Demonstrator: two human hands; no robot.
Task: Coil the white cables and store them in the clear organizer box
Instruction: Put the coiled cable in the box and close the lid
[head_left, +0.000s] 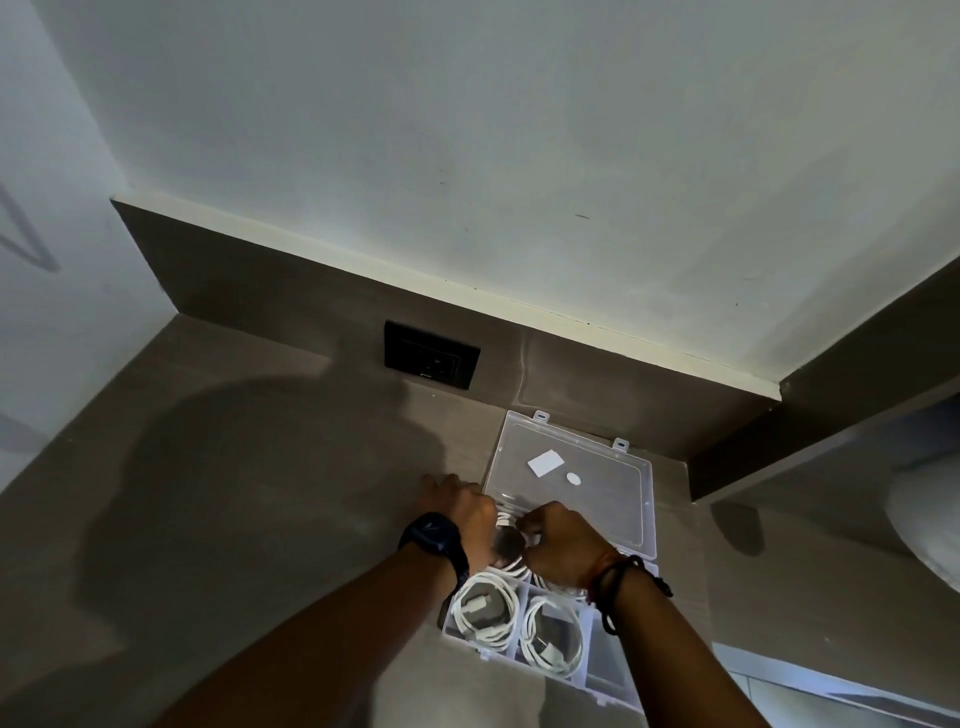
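The clear organizer box (597, 670) lies on a brown counter with its lid (587, 478) swung open toward the wall. Two near compartments each hold a coiled white cable: one on the left (483, 610), one on the right (551, 642). Both hands are over a far compartment. My left hand (465, 512), a dark watch on its wrist, and my right hand (558, 545), with dark bracelets, grip a third coiled white cable (511, 564) between them. Most of that coil is hidden by my fingers.
A black wall socket (431, 355) sits in the brown backsplash behind the box. The brown counter (234, 493) stretches left. A ledge and a pale rounded object (930, 519) are at the right. The wall corner closes the left side.
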